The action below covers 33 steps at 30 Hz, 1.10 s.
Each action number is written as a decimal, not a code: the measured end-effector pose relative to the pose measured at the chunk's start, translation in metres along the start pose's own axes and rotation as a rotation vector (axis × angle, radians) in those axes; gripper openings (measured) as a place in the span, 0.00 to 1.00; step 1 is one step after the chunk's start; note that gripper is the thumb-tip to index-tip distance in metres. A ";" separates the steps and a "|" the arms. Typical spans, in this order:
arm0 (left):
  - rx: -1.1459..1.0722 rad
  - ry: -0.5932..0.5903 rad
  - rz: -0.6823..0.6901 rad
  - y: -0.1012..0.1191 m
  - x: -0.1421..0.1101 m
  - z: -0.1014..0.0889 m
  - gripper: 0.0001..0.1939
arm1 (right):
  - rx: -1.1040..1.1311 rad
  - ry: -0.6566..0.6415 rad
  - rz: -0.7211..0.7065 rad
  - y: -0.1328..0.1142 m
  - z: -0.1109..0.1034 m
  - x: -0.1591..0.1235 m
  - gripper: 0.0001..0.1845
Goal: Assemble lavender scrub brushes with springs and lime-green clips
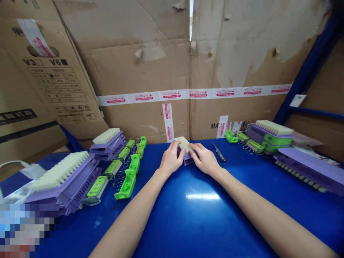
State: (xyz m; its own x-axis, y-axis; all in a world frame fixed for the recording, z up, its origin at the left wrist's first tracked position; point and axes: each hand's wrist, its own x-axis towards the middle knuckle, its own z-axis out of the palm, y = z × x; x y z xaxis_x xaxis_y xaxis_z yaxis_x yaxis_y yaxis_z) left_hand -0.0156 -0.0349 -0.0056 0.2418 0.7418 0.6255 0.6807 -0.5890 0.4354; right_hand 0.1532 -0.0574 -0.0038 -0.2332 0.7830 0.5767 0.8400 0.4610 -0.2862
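At the middle of the far side of the blue table, a small purple brush piece (183, 143) with cream bristles sits between my two hands. My left hand (170, 157) grips its left side, thumb and fingers on the edge of the bristles. On the other side, my right hand (205, 158) holds it with curled fingers, the thumb close to the left thumb. Its lower purple body is partly covered by my fingers. To the right of my right hand lies a slim screwdriver (219, 152), apart from it.
Purple brush plates with cream bristles (63, 170) are stacked at left. Beside them run green-and-clear parts (113, 168), thin springs and bright green caps (129, 182). More purple plates (311, 168) and an assembled purple-green brush (276, 138) stand right. Cardboard (139, 71) walls the back.
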 end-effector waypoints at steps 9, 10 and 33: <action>0.188 -0.107 0.005 0.010 -0.005 -0.004 0.21 | 0.006 -0.007 0.001 0.001 0.002 -0.001 0.18; 0.205 -0.117 0.011 0.011 -0.005 -0.005 0.21 | 0.008 -0.005 0.002 0.001 0.002 -0.001 0.18; 0.332 -0.172 0.039 0.012 -0.005 -0.004 0.20 | -0.017 -0.023 0.020 0.001 0.002 -0.001 0.19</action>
State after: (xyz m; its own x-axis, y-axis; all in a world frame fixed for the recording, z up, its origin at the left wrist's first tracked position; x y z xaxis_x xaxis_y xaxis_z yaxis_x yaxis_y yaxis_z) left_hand -0.0115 -0.0471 -0.0013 0.3651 0.7805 0.5074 0.8489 -0.5028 0.1627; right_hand 0.1530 -0.0568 -0.0061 -0.2272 0.8013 0.5535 0.8529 0.4380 -0.2840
